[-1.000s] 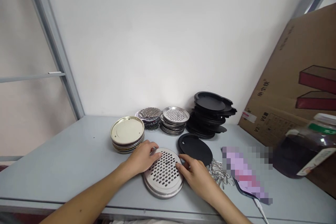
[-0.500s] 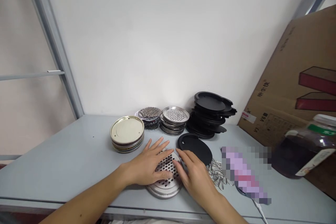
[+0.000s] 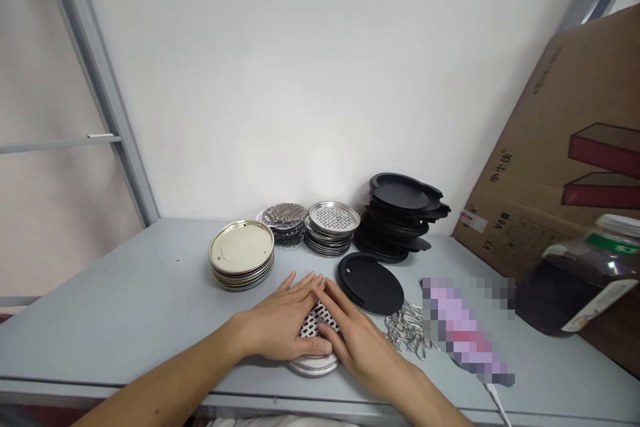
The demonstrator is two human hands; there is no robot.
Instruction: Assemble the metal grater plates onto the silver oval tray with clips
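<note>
Near the front of the table, a round metal disc with slotted holes [image 3: 311, 327] lies under both hands, on what looks like a wider metal rim. My left hand [image 3: 285, 320] rests flat across its left side, fingers stretched out and thumb along the near edge. From the right, my right hand [image 3: 353, 333] lies over the disc with extended fingers, its fingertips meeting the left ones at the far edge. Much of the disc is hidden by the hands. Just beyond my right hand is a flat black round plate [image 3: 373, 285] with a small hole. Beside it lies a heap of metal clips [image 3: 407, 330].
Behind stand stacks of cream-coloured lids [image 3: 241, 247], studded metal discs [image 3: 285, 215], slotted discs [image 3: 334, 219] and black round holders [image 3: 400, 193]. At right are a blurred purple item [image 3: 463, 330], a dark-filled jar [image 3: 565, 287] and a cardboard box [image 3: 530, 147].
My right hand has moved left over the disc and its fingers now meet those of my left hand. The left fingers have drawn closer together.
</note>
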